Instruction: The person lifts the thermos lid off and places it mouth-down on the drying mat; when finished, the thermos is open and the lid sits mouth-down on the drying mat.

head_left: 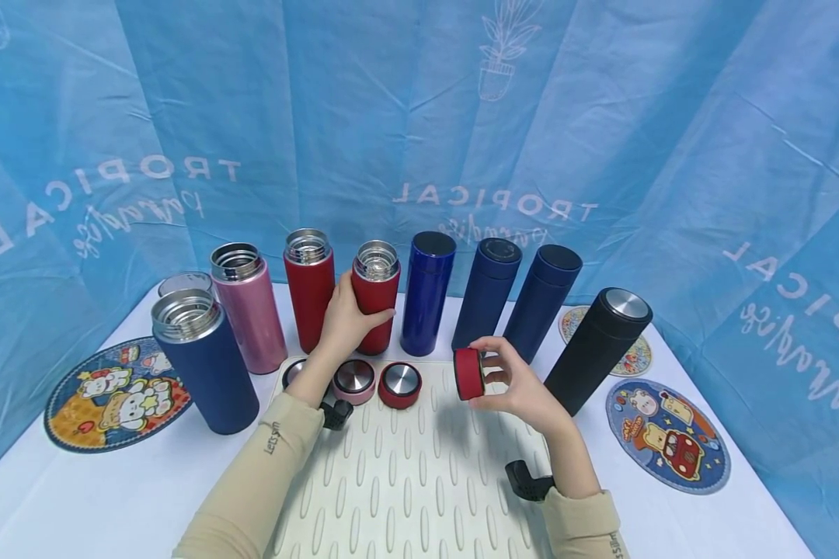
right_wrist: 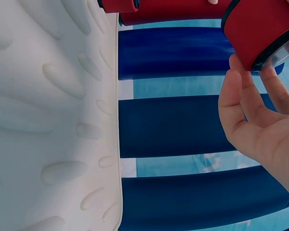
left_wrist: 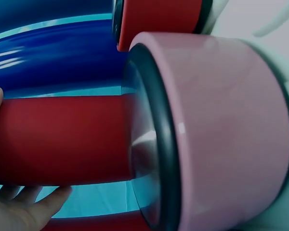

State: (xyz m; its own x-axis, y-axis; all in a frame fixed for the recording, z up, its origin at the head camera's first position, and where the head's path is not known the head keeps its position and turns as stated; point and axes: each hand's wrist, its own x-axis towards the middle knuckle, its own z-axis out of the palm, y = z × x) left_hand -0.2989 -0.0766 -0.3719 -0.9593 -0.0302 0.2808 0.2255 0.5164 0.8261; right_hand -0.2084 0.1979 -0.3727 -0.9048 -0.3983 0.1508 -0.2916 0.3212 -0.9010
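Note:
My left hand [head_left: 342, 318] grips an upright red thermos bottle [head_left: 383, 283] whose steel mouth is uncovered; fingers and thumb lie on opposite sides of it in the left wrist view. Over the white ridged mat [head_left: 405, 481], my right hand [head_left: 517, 380] holds a red bottle lid [head_left: 469, 374] turned on its side, between thumb and fingers. On the mat's far edge sit a pink lid [head_left: 354, 379], a second red lid [head_left: 400, 383] and another lid [head_left: 294, 371] partly hidden by my left forearm. The pink lid [left_wrist: 226, 130] looms large in the left wrist view.
Lidless bottles stand leftward: navy [head_left: 206, 365], pink [head_left: 253, 318] and red [head_left: 309, 295]. Capped ones stand rightward: shiny blue [head_left: 426, 295], two navy [head_left: 485, 295] and black [head_left: 594, 349]. Round cartoon placemats [head_left: 667, 435] lie at both sides. A blue curtain [head_left: 363, 116] hangs behind.

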